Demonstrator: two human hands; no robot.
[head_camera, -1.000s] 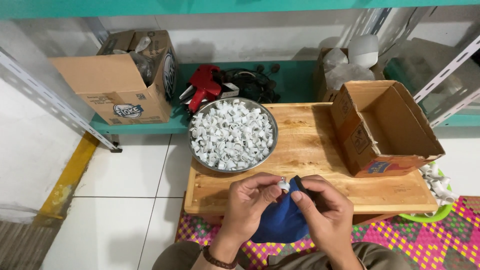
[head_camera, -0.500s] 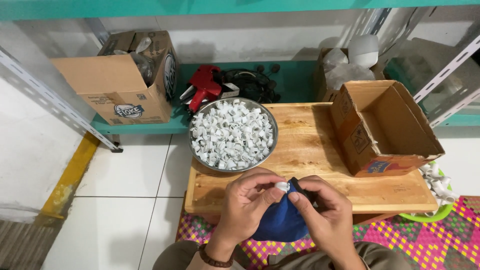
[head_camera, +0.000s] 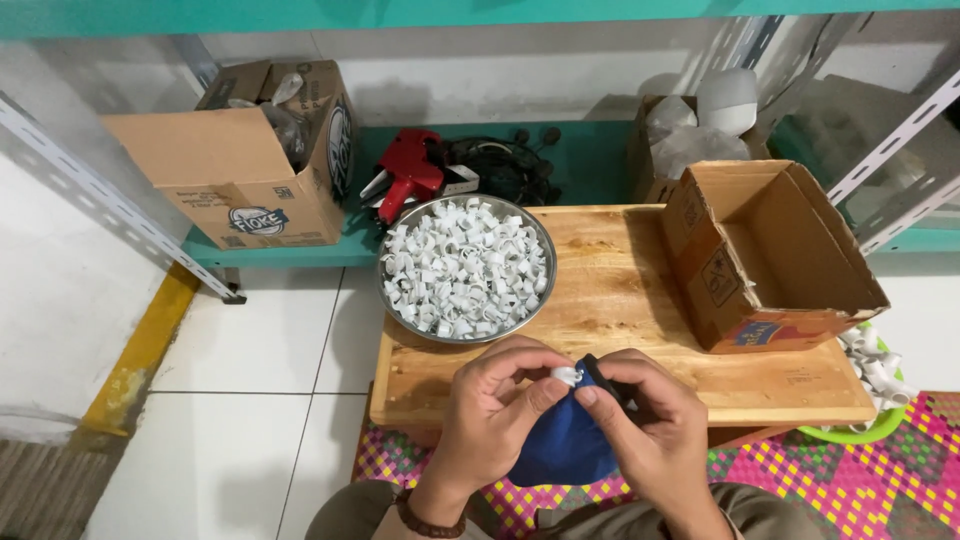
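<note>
Working at the near edge of a low wooden table (head_camera: 640, 330), both hands meet over a blue cloth pouch (head_camera: 565, 445). The left hand (head_camera: 500, 410) pinches a small white plastic ring (head_camera: 566, 375) between thumb and forefinger, right at the pouch's upper edge. The right hand (head_camera: 650, 425) grasps a small black part (head_camera: 605, 380) and the pouch fabric, fingers curled closed around them. The ring and the black part sit just beside each other; whether they touch cannot be told.

A round metal bowl (head_camera: 466, 268) heaped with matching white rings stands on the table's left end. To its right lies an open, empty brown cardboard box (head_camera: 770, 255), tipped on its side, with a blue and red label on its near flap and a black handling mark on its left wall.

On the teal shelf (head_camera: 590, 160) behind, a larger cardboard box (head_camera: 245, 155) at left carries a round blue and white logo on its front face. A red handheld tool (head_camera: 410, 172) lies beside black cables (head_camera: 500, 165). A green basin (head_camera: 865, 425) with white parts shows at the right, on a pink woven mat (head_camera: 830, 480).
</note>
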